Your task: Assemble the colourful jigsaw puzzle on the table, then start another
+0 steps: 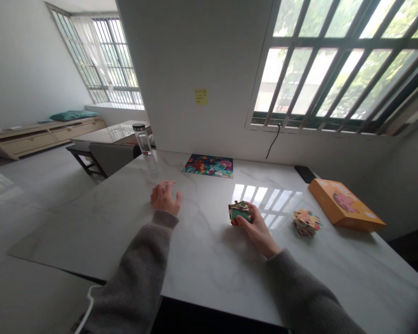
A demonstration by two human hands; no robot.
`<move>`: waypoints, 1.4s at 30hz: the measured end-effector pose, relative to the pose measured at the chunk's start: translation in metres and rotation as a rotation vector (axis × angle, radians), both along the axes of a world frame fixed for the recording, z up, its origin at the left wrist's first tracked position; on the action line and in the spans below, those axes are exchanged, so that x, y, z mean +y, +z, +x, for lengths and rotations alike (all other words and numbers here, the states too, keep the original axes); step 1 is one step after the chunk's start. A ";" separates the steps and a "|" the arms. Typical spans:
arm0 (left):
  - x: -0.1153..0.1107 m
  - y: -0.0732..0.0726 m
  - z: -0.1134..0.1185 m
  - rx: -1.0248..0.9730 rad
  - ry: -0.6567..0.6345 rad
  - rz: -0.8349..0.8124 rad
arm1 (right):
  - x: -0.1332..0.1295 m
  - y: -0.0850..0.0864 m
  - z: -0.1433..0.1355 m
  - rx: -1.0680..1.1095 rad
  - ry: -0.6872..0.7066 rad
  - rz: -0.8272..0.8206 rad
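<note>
My right hand (253, 226) is closed round a small stack of puzzle pieces (239, 212), thumb on top, over the middle of the white marble-patterned table (202, 260). To the left, my left hand (165, 197) rests palm down at the table with its fingers apart and nothing in it. A second stack of puzzle pieces (305, 222) lies on the table to the right of my right hand. At the back, against the wall, lies a colourful picture sheet (209, 165).
An orange box (344, 204) stands at the right, with a dark flat object (304, 174) behind it. A clear bottle (142, 140) is at the back left corner. A yellow note (201, 97) is on the wall, and a cable (273, 143) hangs below the window.
</note>
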State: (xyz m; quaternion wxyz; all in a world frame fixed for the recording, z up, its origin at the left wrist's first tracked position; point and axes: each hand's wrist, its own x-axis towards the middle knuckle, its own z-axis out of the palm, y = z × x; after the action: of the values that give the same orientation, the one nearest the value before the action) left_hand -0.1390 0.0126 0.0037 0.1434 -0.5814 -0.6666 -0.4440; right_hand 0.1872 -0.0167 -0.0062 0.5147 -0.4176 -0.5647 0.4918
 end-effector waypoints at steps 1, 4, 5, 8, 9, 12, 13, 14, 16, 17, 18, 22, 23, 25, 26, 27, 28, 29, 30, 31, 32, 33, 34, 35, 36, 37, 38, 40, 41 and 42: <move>0.001 -0.003 -0.017 -0.067 0.107 -0.014 | 0.000 -0.001 -0.001 -0.005 0.000 0.000; 0.009 -0.017 -0.057 -0.344 0.201 -0.135 | -0.001 -0.001 -0.002 -0.006 -0.012 -0.007; 0.013 -0.022 -0.065 -0.441 0.192 -0.197 | -0.001 0.000 -0.001 -0.002 -0.019 -0.010; 0.025 -0.034 -0.070 -0.498 0.138 -0.286 | -0.003 0.003 0.000 0.011 -0.041 -0.011; 0.030 -0.037 -0.066 -0.493 0.109 -0.301 | -0.004 0.004 0.000 0.011 -0.042 -0.010; 0.041 -0.041 -0.045 -0.464 0.009 -0.328 | -0.006 0.006 0.000 0.010 -0.025 -0.009; 0.045 -0.041 -0.037 -0.452 -0.026 -0.336 | -0.007 0.005 0.000 0.007 -0.017 -0.010; 0.048 -0.042 -0.029 -0.441 -0.062 -0.345 | -0.007 0.005 0.000 0.004 -0.012 -0.011; 0.054 -0.043 -0.014 -0.420 -0.134 -0.362 | -0.007 0.003 0.001 0.000 -0.009 -0.016; 0.057 -0.044 -0.007 -0.411 -0.170 -0.371 | -0.007 0.002 0.001 0.000 -0.006 -0.018; 0.059 -0.044 0.001 -0.402 -0.204 -0.378 | -0.007 0.001 0.001 0.000 -0.004 -0.020; 0.065 -0.047 0.032 -0.367 -0.347 -0.392 | -0.006 0.000 0.001 -0.016 -0.010 -0.024; 0.065 -0.048 0.041 -0.360 -0.388 -0.397 | -0.006 0.000 0.000 -0.023 -0.014 -0.024; 0.065 -0.049 0.057 -0.338 -0.465 -0.399 | -0.006 0.001 0.000 -0.029 -0.020 -0.022; 0.064 -0.050 0.064 -0.317 -0.507 -0.391 | -0.005 0.001 0.000 -0.028 -0.021 -0.023; 0.062 -0.050 0.070 -0.283 -0.550 -0.372 | -0.005 0.001 0.000 -0.026 -0.023 -0.023; 0.060 -0.051 0.074 -0.253 -0.581 -0.354 | -0.004 0.001 0.001 -0.022 -0.026 -0.024; 0.059 -0.051 0.077 -0.226 -0.605 -0.336 | -0.004 0.001 0.001 -0.016 -0.030 -0.023; 0.057 -0.050 0.078 -0.209 -0.620 -0.322 | -0.003 0.001 0.001 -0.005 -0.033 -0.020; 0.055 -0.050 0.077 -0.197 -0.626 -0.312 | -0.002 0.000 0.002 0.010 -0.033 -0.013; 0.054 -0.049 0.076 -0.183 -0.630 -0.307 | -0.001 0.000 0.003 0.026 -0.025 -0.005; 0.053 -0.048 0.074 -0.163 -0.631 -0.305 | 0.000 -0.001 0.004 0.037 -0.014 0.004; 0.052 -0.047 0.072 -0.139 -0.629 -0.306 | 0.001 -0.002 0.005 0.038 -0.002 0.015; 0.052 -0.046 0.071 -0.111 -0.625 -0.308 | 0.002 -0.003 0.006 0.022 0.005 0.026; 0.051 -0.045 0.070 -0.086 -0.620 -0.310 | 0.004 -0.004 0.008 -0.008 0.002 0.036; 0.051 -0.044 0.069 -0.070 -0.615 -0.312 | 0.005 -0.006 0.010 -0.052 -0.009 0.046; 0.050 -0.044 0.069 -0.064 -0.616 -0.313 | 0.006 -0.008 0.012 -0.103 -0.025 0.058; 0.049 -0.043 0.069 -0.059 -0.631 -0.311 | 0.009 -0.012 0.018 -0.207 -0.040 0.087; 0.048 -0.043 0.070 -0.055 -0.639 -0.312 | 0.011 -0.014 0.021 -0.254 -0.033 0.099; 0.047 -0.043 0.070 -0.049 -0.645 -0.314 | 0.012 -0.016 0.024 -0.294 -0.021 0.108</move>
State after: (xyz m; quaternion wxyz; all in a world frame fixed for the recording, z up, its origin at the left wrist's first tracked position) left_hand -0.0687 0.0592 -0.0389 -0.1113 -0.7659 -0.5120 -0.3725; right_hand 0.2110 -0.0051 -0.0220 0.4532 -0.4627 -0.6551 0.3890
